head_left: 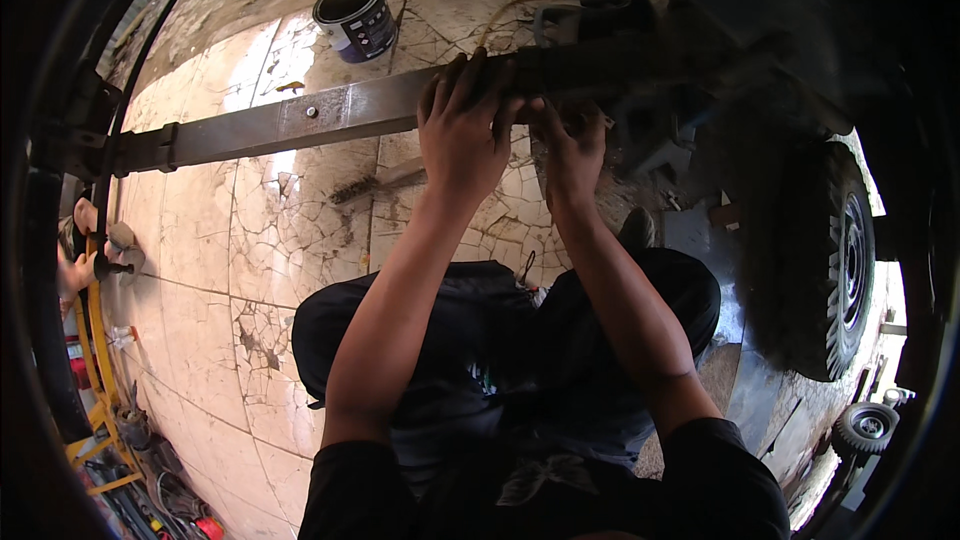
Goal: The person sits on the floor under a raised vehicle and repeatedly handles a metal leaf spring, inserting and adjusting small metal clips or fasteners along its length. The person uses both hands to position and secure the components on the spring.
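From afar I see the left hand (pixel 464 136) lying outstretched over the metal bar (pixel 375 108) and the right hand (pixel 575 156) curled beside it, whether gripping anything I cannot tell.

The long, flat-sided metal bar (pixel 250 127) over there is dull grey, paler in one patch. Beneath it, the square floor tiles (pixel 185 240) look cream to peach, webbed with dark cracks. I see a round, navy-blue paint tin (pixel 362 37) with white markings, a black cloth shirt (pixel 725 465) printed in grey, a black, chunky-treaded rubber tyre (pixel 838 270) around a grey rim (pixel 853 255), and a yellow metal frame (pixel 103 410).
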Demonstrator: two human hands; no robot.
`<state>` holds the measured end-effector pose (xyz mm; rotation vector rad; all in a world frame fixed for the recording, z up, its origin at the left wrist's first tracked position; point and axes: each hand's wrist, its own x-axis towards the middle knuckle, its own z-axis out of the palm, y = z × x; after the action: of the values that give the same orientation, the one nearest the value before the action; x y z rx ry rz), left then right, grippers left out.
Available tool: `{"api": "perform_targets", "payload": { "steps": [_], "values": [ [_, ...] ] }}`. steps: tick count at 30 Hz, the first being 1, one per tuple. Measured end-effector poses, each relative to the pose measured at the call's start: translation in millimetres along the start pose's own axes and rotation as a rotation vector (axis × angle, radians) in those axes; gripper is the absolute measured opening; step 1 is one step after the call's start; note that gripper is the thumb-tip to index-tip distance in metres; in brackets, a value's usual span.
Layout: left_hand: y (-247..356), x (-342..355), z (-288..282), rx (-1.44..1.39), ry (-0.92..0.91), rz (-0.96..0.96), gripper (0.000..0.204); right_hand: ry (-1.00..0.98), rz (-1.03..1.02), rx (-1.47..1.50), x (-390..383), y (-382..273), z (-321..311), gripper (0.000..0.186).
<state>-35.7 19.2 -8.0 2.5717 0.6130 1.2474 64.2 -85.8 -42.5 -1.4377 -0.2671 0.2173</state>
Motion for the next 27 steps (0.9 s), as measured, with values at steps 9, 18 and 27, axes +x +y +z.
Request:
{"api": "perform_targets", "payload": {
  "steps": [9,18,27],
  "values": [
    [4,15,2,0.052,-0.082,-0.088,0.044,-0.1,0.073,0.236,20,-29,33,0.037],
    [8,9,-2,0.047,-0.112,-0.092,0.044,-0.188,0.068,0.451,5,-38,28,0.028],
    [6,8,1,0.089,-0.107,-0.096,0.044,-0.141,0.159,0.409,-1,-46,32,0.022]
  ]
}}
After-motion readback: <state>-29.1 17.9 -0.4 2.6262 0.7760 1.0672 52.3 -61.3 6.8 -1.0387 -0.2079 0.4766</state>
